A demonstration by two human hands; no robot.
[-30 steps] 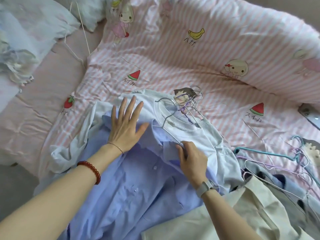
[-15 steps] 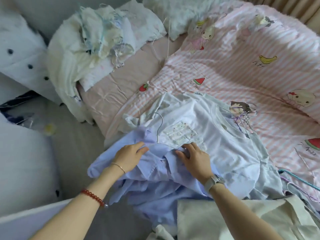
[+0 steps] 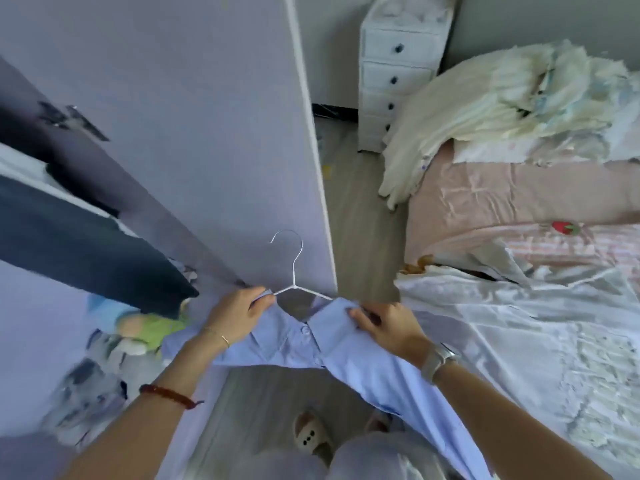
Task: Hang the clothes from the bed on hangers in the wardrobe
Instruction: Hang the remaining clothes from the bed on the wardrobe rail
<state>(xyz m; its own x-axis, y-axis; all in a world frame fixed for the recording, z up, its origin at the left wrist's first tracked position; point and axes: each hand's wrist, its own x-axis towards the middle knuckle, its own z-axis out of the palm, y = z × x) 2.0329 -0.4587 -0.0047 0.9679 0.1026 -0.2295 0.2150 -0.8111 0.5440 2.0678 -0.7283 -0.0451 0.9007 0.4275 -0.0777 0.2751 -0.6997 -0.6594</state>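
Note:
A light blue button shirt (image 3: 349,358) hangs on a white wire hanger (image 3: 293,271), lifted off the bed and held in front of the open wardrobe door (image 3: 207,133). My left hand (image 3: 235,315) grips the shirt's left shoulder over the hanger arm. My right hand (image 3: 384,323) grips the right shoulder by the collar. The hanger's hook points up, free of any rail. A white T-shirt (image 3: 519,334) lies on the bed (image 3: 519,202) at the right.
Dark garments (image 3: 79,244) hang inside the wardrobe at the left, with folded clothes (image 3: 104,368) below. A white drawer unit (image 3: 398,71) stands at the far wall. A cream blanket (image 3: 485,109) is heaped on the bed. Wooden floor (image 3: 360,220) runs between door and bed.
The blue shirt was lying on the bed under both hands; now it is lifted on its hanger, and the view has swung left from the bed to the wardrobe.

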